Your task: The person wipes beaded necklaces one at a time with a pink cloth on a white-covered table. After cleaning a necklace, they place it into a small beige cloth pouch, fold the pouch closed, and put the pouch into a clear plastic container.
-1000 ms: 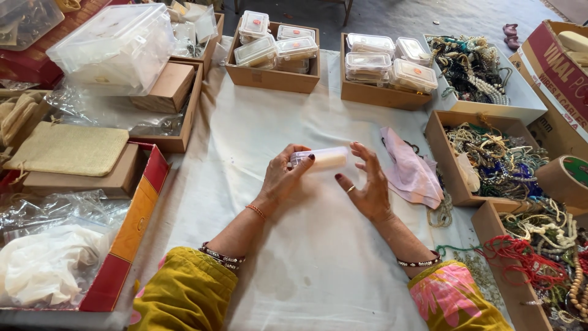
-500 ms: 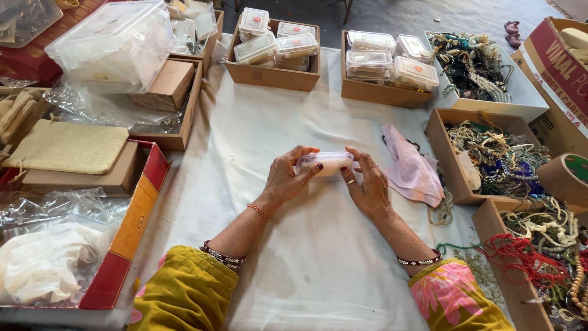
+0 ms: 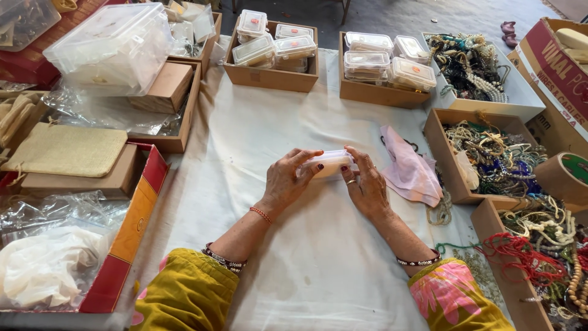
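Observation:
A small clear plastic box (image 3: 331,163) is held between both of my hands above a white cloth-covered table (image 3: 306,270). My left hand (image 3: 288,179) grips its left end with the fingers curled over the top. My right hand (image 3: 365,182) grips the right end; a ring shows on one finger. Bangles circle both wrists, and the sleeves are yellow and pink. What is inside the box cannot be made out.
A pink cloth pouch (image 3: 409,173) lies just right of my hands. Cardboard boxes of clear lidded containers (image 3: 272,46) stand at the back. Boxes of beaded necklaces (image 3: 499,156) line the right. At the left sit a jute pouch (image 3: 66,149) and plastic bags (image 3: 43,270).
Both hands have drawn the small box slightly nearer to me and lower. The fingers have shifted on its ends.

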